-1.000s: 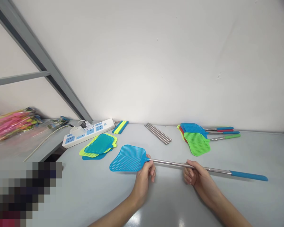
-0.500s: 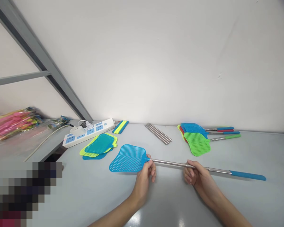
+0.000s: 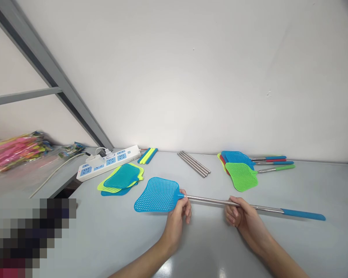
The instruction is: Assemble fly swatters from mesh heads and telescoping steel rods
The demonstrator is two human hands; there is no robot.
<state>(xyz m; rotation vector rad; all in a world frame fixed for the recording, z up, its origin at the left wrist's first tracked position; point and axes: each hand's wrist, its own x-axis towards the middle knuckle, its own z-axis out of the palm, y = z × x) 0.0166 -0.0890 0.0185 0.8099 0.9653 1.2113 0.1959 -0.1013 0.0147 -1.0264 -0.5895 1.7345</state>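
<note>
A blue fly swatter (image 3: 158, 195) with an extended metal rod and a blue grip at its right end lies across both hands, just over the table. My left hand (image 3: 178, 212) pinches it at the neck, where the perforated head meets the rod. Farther right, my right hand (image 3: 240, 214) is closed around the middle of the rod. Behind my left hand lies a stack of loose blue and yellow-green swatter heads (image 3: 120, 179). Several bare metal rods (image 3: 194, 164) rest side by side near the wall. Blue and yellow grips (image 3: 147, 156) lie to their left.
At the back right is a pile of swatters with handles, a green swatter (image 3: 242, 177) on top. A white power strip (image 3: 108, 164) with plugs and a cable stands at the left. Bagged colourful items (image 3: 17, 152) lie beyond it. A blurred-out patch covers the lower left.
Almost nothing differs; the swatter's head has dipped very slightly, and both hands keep their hold in the same places.
</note>
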